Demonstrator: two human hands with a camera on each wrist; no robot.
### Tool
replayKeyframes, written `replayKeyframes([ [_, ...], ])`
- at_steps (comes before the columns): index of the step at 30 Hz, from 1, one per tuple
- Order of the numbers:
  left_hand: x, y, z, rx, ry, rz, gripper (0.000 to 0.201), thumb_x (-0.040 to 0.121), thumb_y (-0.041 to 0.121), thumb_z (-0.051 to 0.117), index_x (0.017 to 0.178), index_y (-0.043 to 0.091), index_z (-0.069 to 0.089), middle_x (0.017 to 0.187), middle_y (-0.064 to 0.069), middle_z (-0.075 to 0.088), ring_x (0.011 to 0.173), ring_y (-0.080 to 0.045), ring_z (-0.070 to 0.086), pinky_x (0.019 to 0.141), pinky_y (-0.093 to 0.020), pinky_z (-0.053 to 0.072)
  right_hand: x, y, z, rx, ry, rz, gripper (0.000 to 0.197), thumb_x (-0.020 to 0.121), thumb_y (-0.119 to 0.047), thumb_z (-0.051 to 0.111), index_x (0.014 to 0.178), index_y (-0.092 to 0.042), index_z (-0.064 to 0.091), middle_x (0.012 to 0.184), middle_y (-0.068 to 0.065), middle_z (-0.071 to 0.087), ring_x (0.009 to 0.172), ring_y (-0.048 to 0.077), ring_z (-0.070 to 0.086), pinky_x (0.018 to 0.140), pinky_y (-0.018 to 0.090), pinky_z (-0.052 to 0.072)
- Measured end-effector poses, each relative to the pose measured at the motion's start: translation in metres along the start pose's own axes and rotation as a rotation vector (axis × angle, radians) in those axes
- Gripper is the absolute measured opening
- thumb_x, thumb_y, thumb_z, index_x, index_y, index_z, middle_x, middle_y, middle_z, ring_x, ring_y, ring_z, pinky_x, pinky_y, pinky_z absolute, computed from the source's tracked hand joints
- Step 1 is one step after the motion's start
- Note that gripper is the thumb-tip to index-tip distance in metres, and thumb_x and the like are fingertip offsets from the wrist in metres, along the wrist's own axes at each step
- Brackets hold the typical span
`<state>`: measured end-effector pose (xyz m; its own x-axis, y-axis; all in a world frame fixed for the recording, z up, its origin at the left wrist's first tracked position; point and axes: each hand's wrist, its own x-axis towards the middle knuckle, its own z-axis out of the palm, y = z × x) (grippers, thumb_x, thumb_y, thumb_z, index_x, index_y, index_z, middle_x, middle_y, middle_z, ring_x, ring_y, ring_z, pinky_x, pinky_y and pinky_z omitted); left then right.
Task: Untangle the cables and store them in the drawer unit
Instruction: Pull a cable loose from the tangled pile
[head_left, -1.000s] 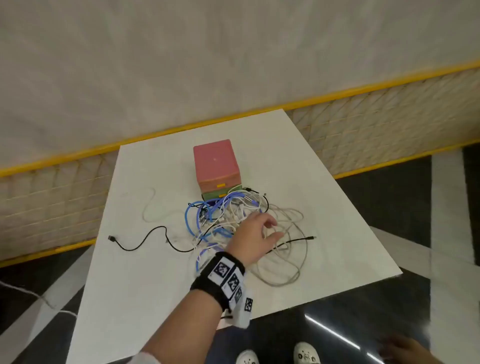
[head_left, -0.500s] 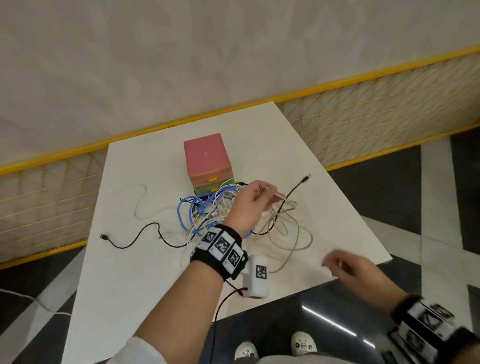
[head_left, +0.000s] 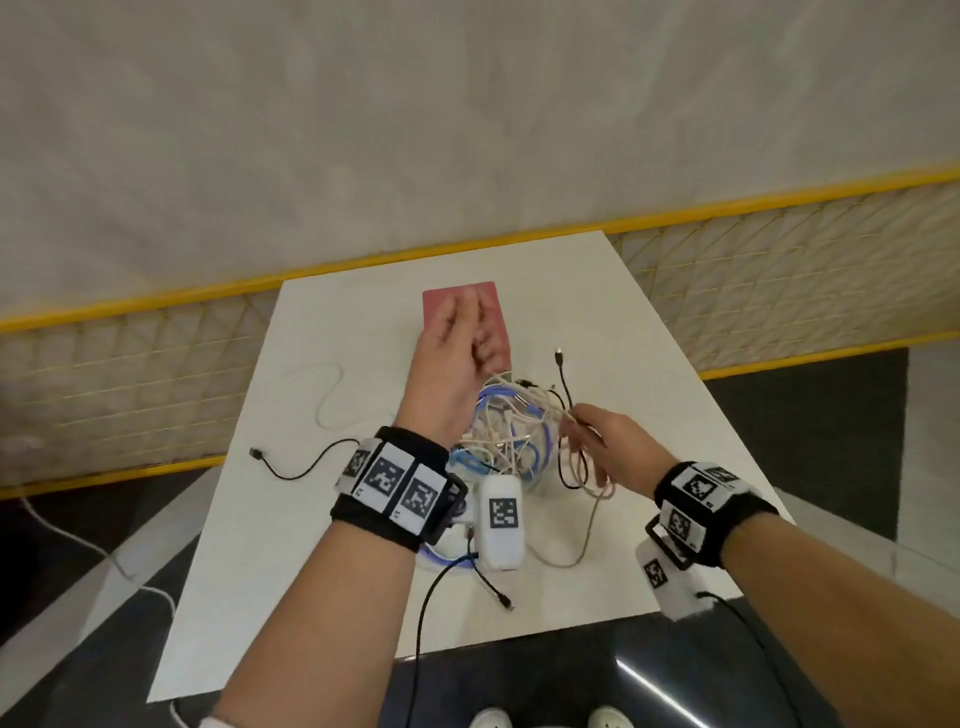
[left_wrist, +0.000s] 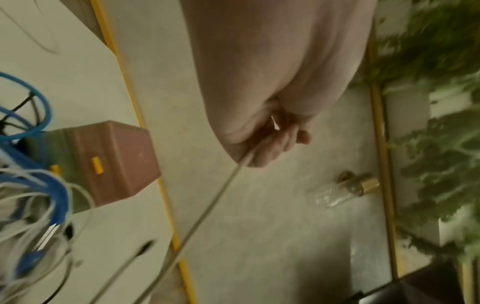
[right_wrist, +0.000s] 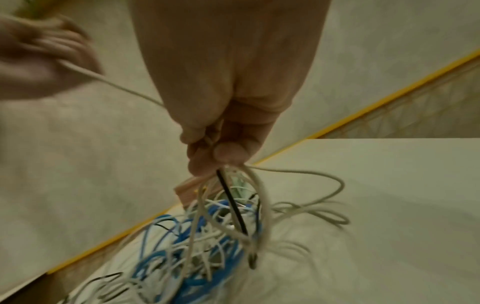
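Raised since half a second ago: left hand (head_left: 457, 358), lifted from the tangle of cables (head_left: 511, 431) to a spot in front of the pink drawer unit (head_left: 498, 312), and right hand (head_left: 608, 441), brought in from the table edge to grip the pile at its 3 o'clock side. Left hand curled closed around one beige cable (left_wrist: 221, 193), as seen from the left wrist; right hand closed in a pinch on a bunch of beige strands plus a black cable (head_left: 563, 395), as seen from the right wrist. Beige cable stretched taut between the two hands, long axis running from 10 o'clock at the left hand down to 4 o'clock at the right hand. Free plug of the black cable pointing up toward 12 o'clock, above the right fingers. Tangle of blue, white and beige loops sitting mid-table (head_left: 322, 545), touching the front of the drawer unit at its 6 o'clock side, drawers apparently shut. Judged step: drawing one cable free of the knot. Best done by pulling slowly along the cable's own line, pinning the rest of the pile with the right hand, easing off wherever a loop tightens, and feeding the loose plug end back through instead of tugging harder. Separate black cable (head_left: 296, 465) lying apart at 9 o'clock, already free
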<state>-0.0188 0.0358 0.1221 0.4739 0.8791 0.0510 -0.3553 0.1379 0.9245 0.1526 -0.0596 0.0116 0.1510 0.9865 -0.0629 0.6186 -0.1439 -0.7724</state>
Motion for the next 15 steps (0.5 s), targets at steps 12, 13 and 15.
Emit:
replayKeyframes([
  [12,-0.006,-0.029,-0.009,1.021,-0.218,-0.045,0.034,0.101,0.042,0.048,0.079,0.02,0.061,0.065,-0.002,0.054,0.057,-0.014,0.049,0.055,-0.027,0.038,0.034,-0.053,-0.035,-0.225,0.262,-0.311,0.019,0.095,-0.025,0.054,0.093,-0.014,0.069,0.085,-0.001,0.064,0.074,0.015,0.055,0.069,0.031,0.045],
  [13,-0.007,-0.021,-0.009,0.977,-0.162,-0.023,0.031,0.101,0.04,0.047,0.08,0.022,0.06,0.062,-0.001,0.051,0.05,-0.012,0.046,0.052,-0.027,0.04,0.034,-0.05,-0.035,-0.214,0.256,-0.294,0.02,0.095,-0.025,0.052,0.091,-0.014,0.068,0.086,0.0,0.065,0.075,0.015,0.056,0.07,0.032,0.047],
  [15,-0.002,-0.001,-0.014,0.872,-0.021,0.062,0.024,0.102,0.036,0.048,0.084,0.026,0.06,0.061,-0.002,0.053,0.05,-0.012,0.048,0.053,-0.026,0.045,0.033,-0.04,-0.034,-0.191,0.209,-0.21,0.022,0.097,-0.025,0.05,0.089,-0.014,0.066,0.084,-0.003,0.065,0.071,0.012,0.056,0.07,0.035,0.048],
])
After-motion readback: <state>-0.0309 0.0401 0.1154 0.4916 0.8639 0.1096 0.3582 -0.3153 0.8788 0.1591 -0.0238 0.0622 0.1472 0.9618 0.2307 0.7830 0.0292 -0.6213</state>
